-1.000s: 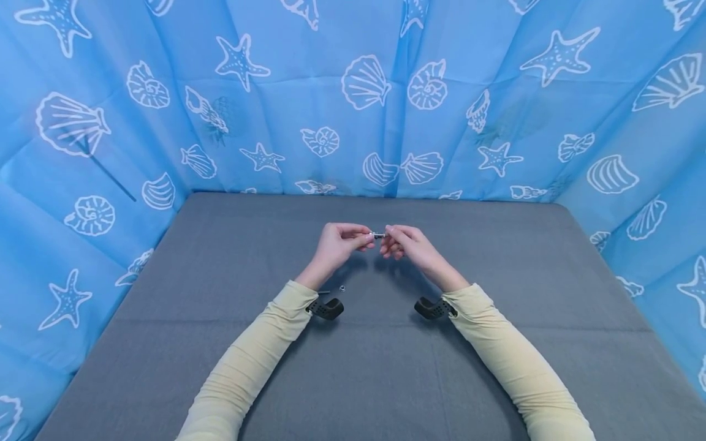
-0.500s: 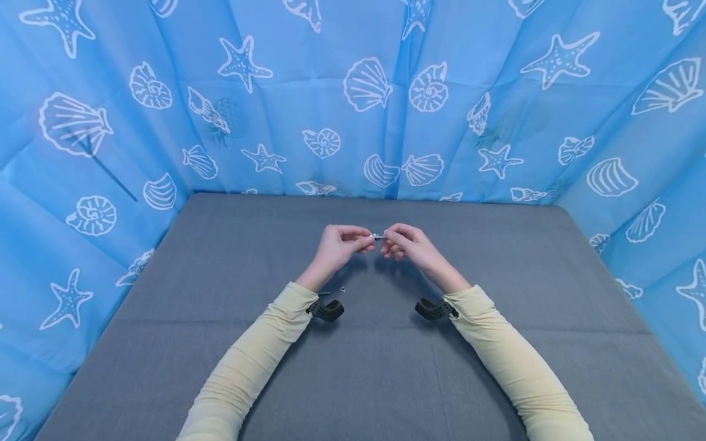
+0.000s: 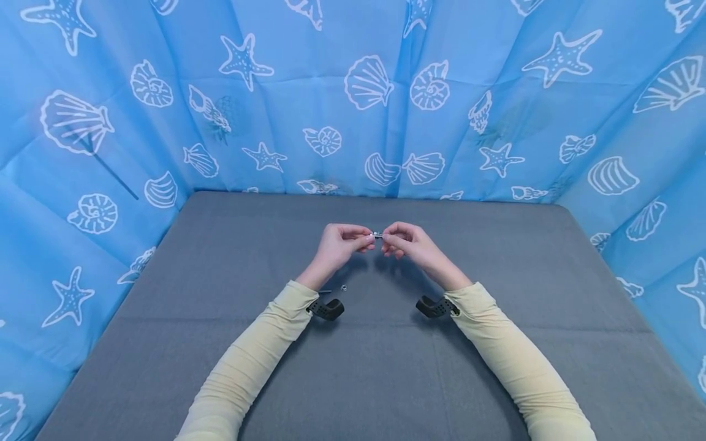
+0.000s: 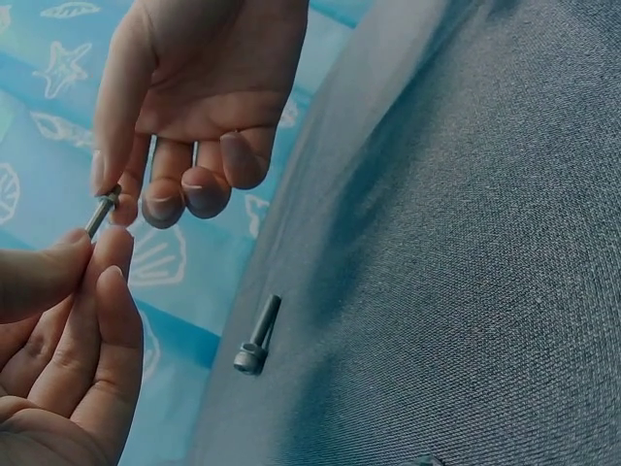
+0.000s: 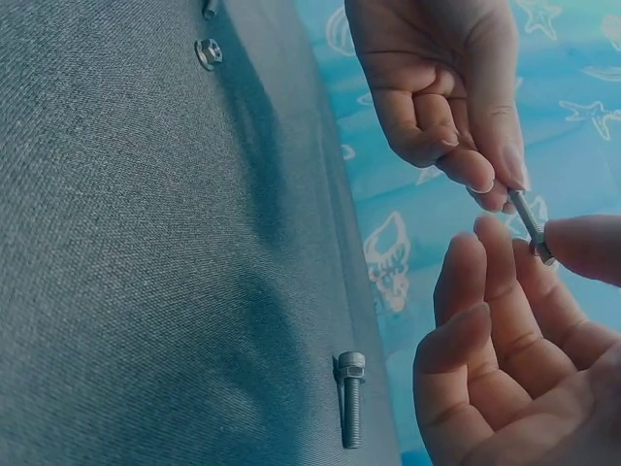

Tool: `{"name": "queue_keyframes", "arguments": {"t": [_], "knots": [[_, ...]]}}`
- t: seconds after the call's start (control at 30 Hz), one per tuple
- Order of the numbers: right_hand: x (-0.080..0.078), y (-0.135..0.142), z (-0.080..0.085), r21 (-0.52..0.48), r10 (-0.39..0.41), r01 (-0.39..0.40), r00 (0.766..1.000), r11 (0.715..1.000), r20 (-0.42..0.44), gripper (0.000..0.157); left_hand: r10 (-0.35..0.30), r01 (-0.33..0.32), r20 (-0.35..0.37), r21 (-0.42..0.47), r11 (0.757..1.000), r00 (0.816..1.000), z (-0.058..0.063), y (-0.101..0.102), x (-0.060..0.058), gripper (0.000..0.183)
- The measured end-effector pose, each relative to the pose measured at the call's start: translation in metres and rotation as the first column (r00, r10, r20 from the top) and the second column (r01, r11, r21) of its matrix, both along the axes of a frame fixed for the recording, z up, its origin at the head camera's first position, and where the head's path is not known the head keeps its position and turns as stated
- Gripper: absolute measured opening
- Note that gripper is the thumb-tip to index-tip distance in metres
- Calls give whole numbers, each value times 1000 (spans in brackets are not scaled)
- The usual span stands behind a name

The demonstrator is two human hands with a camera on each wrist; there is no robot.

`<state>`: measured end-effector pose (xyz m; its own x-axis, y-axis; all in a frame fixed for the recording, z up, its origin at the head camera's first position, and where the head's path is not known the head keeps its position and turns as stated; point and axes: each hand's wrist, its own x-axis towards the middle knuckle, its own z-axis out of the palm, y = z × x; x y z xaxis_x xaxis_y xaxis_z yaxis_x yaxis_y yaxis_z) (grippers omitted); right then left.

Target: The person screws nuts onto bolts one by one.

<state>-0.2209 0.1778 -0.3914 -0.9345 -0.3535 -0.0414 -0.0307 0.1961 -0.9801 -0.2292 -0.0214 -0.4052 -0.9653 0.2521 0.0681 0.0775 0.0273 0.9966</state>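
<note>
My left hand point(image 3: 343, 240) pinches one end of a small metal bolt point(image 3: 377, 235) between thumb and fingers, above the table. Thumb and fingertips of my right hand point(image 3: 407, 240) pinch its other end. In the right wrist view, the threaded shank point(image 5: 529, 218) shows between the hands, with a hex-shaped piece point(image 5: 546, 258) at my right thumb; whether it is a nut or the head, I cannot tell. A second bolt point(image 5: 352, 413) with a nut near its head lies on the cloth below, hidden in the head view.
A loose nut point(image 3: 344, 287) lies on the grey cloth-covered table point(image 3: 375, 367), beside a thin dark rod-like piece point(image 3: 325, 291) near my left wrist. Blue shell-patterned curtains point(image 3: 309, 86) close off the back and both sides. Each wrist wears a black strap point(image 3: 328, 309).
My right thumb has shifted slightly left and down along the bolt, its fingers changing their pinch. The left hand has stayed almost still, and the loose nut lies as before.
</note>
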Motion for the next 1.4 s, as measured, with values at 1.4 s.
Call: {"name": "queue_keyframes", "arguments": {"t": [1.4], "knots": [[-4, -7, -5, 39, 7, -7, 1000, 999, 0, 37, -6, 6, 5, -6, 1000, 1000, -2, -3, -3, 19]]}}
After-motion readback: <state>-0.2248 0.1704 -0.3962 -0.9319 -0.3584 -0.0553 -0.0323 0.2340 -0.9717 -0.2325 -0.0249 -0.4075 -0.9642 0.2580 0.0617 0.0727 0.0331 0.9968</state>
